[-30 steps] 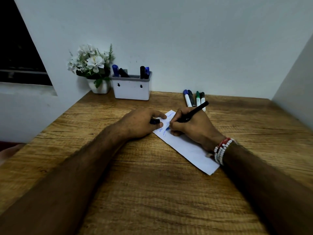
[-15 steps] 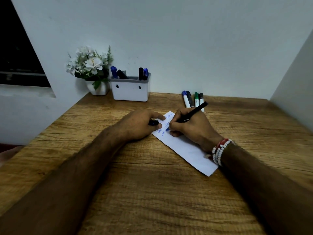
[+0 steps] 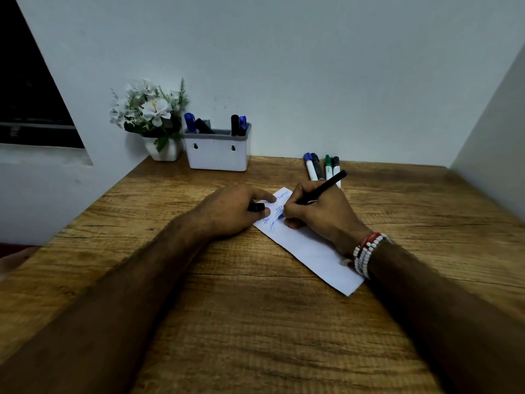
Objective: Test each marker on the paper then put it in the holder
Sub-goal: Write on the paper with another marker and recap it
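Note:
My right hand (image 3: 318, 214) grips a black-bodied marker (image 3: 326, 186) with its blue tip pressed on a white strip of paper (image 3: 309, 251) that carries several blue scribbles. My left hand (image 3: 233, 209) rests on the paper's left edge, its forefinger stretched onto the sheet, and holds the marker's dark cap (image 3: 255, 207) between thumb and fingers. Several capped markers (image 3: 321, 167) lie side by side on the table behind my right hand. The white holder (image 3: 218, 153) stands at the back left with several markers upright in it.
A small white pot of white flowers (image 3: 153, 115) stands left of the holder against the wall. The wooden table (image 3: 255, 322) runs to a wall at the back and a wall at the right. A dark window opening is at the far left.
The marker tip has shifted slightly on the paper while writing. Both hands stay in place; the view has moved a little.

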